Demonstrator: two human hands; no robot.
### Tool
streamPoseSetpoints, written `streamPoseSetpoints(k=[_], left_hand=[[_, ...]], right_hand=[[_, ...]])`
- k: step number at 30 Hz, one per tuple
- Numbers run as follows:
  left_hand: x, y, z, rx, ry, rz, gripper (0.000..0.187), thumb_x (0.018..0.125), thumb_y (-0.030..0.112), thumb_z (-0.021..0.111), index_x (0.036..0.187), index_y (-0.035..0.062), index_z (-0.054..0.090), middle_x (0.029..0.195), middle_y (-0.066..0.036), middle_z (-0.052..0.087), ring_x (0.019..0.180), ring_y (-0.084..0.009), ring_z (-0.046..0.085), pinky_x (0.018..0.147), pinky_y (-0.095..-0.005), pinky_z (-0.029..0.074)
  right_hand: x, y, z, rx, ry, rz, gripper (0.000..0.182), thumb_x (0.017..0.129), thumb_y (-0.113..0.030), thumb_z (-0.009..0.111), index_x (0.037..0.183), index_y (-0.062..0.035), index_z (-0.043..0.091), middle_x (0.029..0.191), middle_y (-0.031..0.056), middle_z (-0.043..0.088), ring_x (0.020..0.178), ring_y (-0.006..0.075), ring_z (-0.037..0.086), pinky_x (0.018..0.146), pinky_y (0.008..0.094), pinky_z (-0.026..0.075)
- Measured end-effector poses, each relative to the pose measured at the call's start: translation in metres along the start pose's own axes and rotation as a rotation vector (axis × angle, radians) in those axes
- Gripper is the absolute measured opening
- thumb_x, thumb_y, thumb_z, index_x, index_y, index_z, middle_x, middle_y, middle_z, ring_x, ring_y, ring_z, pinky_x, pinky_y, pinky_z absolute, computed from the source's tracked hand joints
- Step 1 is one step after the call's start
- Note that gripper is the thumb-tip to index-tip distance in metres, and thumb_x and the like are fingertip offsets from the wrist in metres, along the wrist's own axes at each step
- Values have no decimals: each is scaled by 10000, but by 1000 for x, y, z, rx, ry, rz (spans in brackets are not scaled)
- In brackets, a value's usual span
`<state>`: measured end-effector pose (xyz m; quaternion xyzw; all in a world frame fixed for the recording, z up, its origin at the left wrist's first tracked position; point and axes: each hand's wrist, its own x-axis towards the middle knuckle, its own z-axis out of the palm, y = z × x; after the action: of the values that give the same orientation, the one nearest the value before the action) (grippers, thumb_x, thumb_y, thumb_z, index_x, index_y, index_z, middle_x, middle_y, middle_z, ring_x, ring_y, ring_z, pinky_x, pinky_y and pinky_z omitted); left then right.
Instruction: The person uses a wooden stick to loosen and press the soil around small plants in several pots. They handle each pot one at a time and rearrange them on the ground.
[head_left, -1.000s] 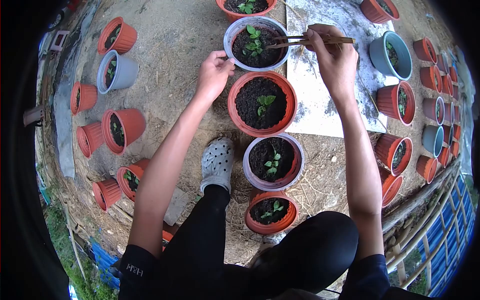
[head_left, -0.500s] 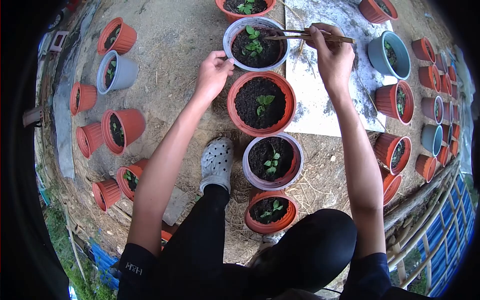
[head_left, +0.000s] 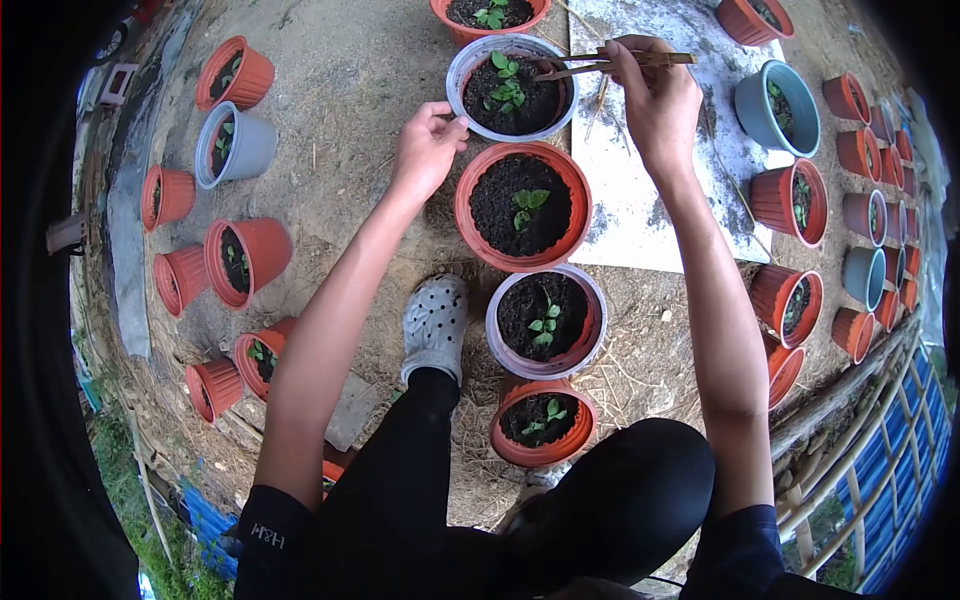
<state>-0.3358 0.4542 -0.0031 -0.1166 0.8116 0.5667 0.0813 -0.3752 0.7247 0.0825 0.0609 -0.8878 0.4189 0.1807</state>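
Note:
A pale grey pot (head_left: 459, 100) of dark soil with a small green seedling (head_left: 508, 92) stands at the top centre. My left hand (head_left: 430, 145) grips its left rim, fingers curled at the outer wall. In my right hand (head_left: 662, 95) is a slim pair of wooden tongs (head_left: 590, 66), pinched between thumb and fingers. Their two tips are apart and reach over the right rim, down at the soil to the right of the seedling. Directly below, a terracotta-coloured pot (head_left: 580, 225) holds another seedling (head_left: 528, 207).
More potted seedlings continue the middle row, including a pinkish-grey pot (head_left: 596, 345) and an orange pot (head_left: 545, 455). Rows of pots flank both sides, with a blue-green pot (head_left: 757, 115) at right. A stained white board (head_left: 640, 215) lies on the ground beside my shoe (head_left: 436, 320).
My right hand has shifted slightly left and up with the tongs, which now sit at a different angle over the soil. My left hand stays at the pot's rim.

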Motion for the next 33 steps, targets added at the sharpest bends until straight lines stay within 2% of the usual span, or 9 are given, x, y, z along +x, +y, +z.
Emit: streamPoseSetpoints(k=[7,13,17,18,23,27,29,31,33], left_hand=[[0,0,0,-10,6,0,395,1048,237,683,1341,-7,579,1008,-109,756,893,-185,748,773,-331,547],[3,-3,4,-66,25,24,348,1024,168,701,1291,-31,599,938,-116,746,812,-177,742,736,-314,573],[-1,0,1,-11,11,-19,385,1046,227,684,1346,6,582,1018,-106,760,904,-183,748,771,-332,544],[-1,0,2,-13,8,-14,383,1046,225,683,1345,9,583,1015,-105,761,902,-183,748,771,-336,545],[1,-2,4,-31,23,11,365,1035,190,691,1317,-17,590,961,-112,754,845,-181,747,748,-325,559],[-2,0,2,-5,15,4,377,1049,212,676,1340,-8,582,996,-107,762,882,-183,747,773,-330,545],[0,-1,3,-10,11,4,371,1050,207,673,1337,-9,581,998,-108,762,882,-184,747,775,-330,546],[0,-1,3,-15,9,3,365,1051,202,670,1333,-11,580,1000,-109,762,881,-185,748,778,-329,547],[-1,0,3,-14,10,7,351,1052,195,665,1327,-7,582,999,-111,760,882,-186,747,781,-330,547]], right_hand=[[13,7,-3,74,-49,127,240,1055,-210,671,1122,16,719,979,150,808,937,197,795,843,334,642],[23,14,1,67,-147,-31,277,1050,-263,684,1146,-7,727,996,149,806,947,201,796,851,340,644],[38,3,-9,79,-152,-50,272,1053,-256,678,1134,1,710,996,149,807,941,208,800,847,339,634],[38,-13,-14,128,-124,59,175,1029,-139,691,1018,36,686,838,161,756,779,202,755,689,336,576],[42,-19,-19,78,-231,20,186,1024,-147,688,998,36,709,826,147,763,752,183,736,688,334,571],[37,-12,-23,50,-118,15,174,1028,-120,669,978,46,683,808,140,764,770,185,761,693,341,587],[34,-13,-19,3,-163,-89,260,1048,-249,682,1127,-2,702,989,153,807,926,211,804,829,331,628],[26,-25,-12,16,-105,-61,243,1047,-238,679,1126,-9,701,961,149,809,910,209,806,815,324,625],[21,-44,-1,274,-6,-3,139,1030,-91,656,999,43,673,797,152,760,765,204,777,683,340,599]])
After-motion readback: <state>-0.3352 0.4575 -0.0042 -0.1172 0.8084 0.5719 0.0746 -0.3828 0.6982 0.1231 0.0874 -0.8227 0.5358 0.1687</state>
